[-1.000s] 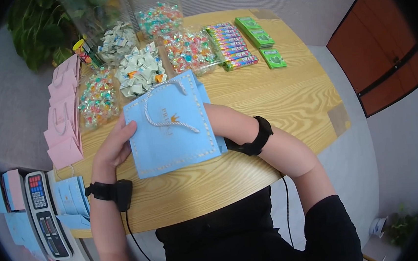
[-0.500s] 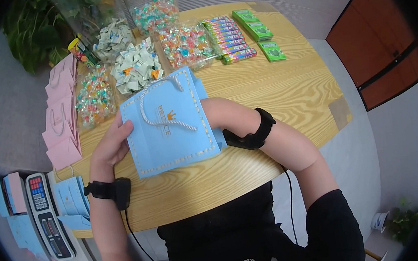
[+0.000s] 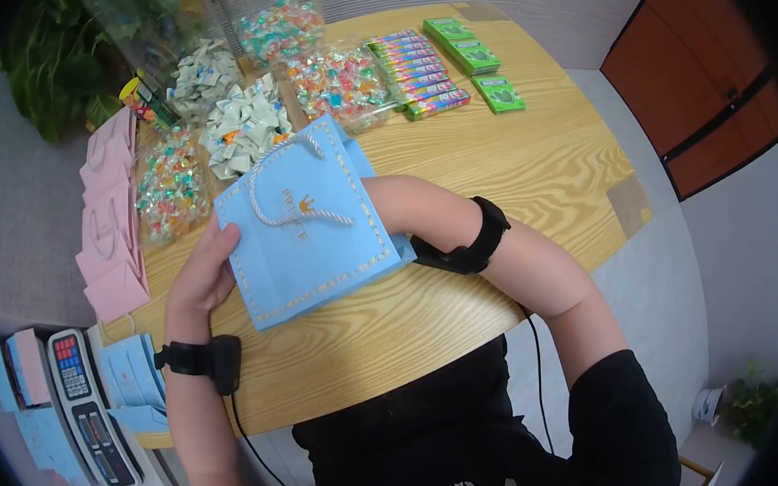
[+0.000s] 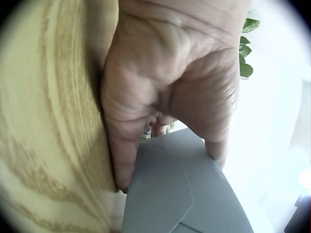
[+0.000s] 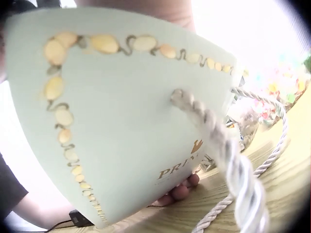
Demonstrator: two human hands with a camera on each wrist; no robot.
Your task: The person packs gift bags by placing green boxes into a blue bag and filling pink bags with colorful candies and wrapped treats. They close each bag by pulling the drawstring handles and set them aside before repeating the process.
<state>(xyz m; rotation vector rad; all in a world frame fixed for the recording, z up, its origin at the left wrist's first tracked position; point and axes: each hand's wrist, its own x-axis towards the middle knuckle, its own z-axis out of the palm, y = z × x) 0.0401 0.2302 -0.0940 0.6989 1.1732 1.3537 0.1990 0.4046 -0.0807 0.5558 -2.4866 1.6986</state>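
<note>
A light blue paper gift bag (image 3: pixel 302 236) with a white rope handle (image 3: pixel 262 198) lies on its side in front of the person, its mouth facing right. The left hand (image 3: pixel 204 271) grips the bag at its left end, thumb on the upper face and fingers beneath. In the left wrist view the same hand (image 4: pixel 170 82) spans the bag's folded end panel (image 4: pixel 180 184). My right forearm reaches into the mouth, and the right hand is hidden inside. Seen from the right wrist, the bag's printed face (image 5: pixel 116 111) fills the view, with left fingertips (image 5: pixel 181 191) below it.
Along the back of the wooden table (image 3: pixel 513 197) are tubs of wrapped candies (image 3: pixel 340 82), white packets (image 3: pixel 247 126), candy sticks (image 3: pixel 422 76) and green boxes (image 3: pixel 498 93). Pink bags (image 3: pixel 114 228) line the left edge. Folded blue bags (image 3: pixel 134 373) lie by a scale (image 3: pixel 103 439).
The bag and both arms shift slightly left in the head view, as the whole scene does. The left hand keeps its grip and the right hand stays inside the bag.
</note>
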